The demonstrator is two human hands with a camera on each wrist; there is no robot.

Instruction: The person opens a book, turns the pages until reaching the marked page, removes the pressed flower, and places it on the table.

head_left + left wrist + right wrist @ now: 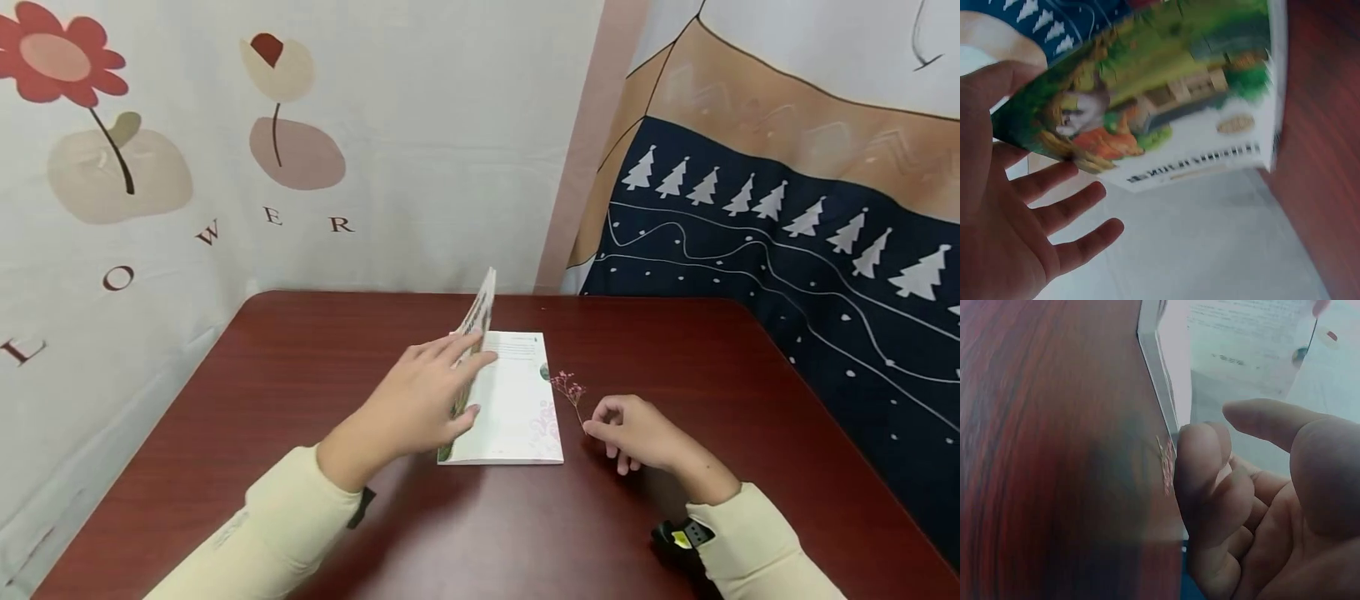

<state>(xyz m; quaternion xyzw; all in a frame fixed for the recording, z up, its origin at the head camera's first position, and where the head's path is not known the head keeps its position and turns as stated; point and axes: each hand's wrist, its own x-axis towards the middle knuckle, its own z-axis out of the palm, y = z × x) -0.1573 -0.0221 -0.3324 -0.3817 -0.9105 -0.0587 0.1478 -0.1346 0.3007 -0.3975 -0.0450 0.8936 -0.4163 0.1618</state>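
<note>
A book with pale, lightly printed pages (513,400) lies open on the table. Its front cover (1166,100), with an illustration in green and orange, stands raised with some pages. My left hand (420,396) is at these raised pages, its fingertips reaching past their edge; in the left wrist view several fingers extend straight beside the cover's corner and the thumb passes behind it. To the right of the book, my right hand (633,432) has curled fingers and pinches the lower stem end of a small pink flower sprig (568,387). The sprig (1167,467) shows beyond the fingers in the right wrist view.
The dark red-brown table (315,333) runs back to a white cloth (435,150) with flower prints and letters. At the right hangs a navy and tan cloth (787,225) with white trees. Dark straps (697,532) sit at both cuffs.
</note>
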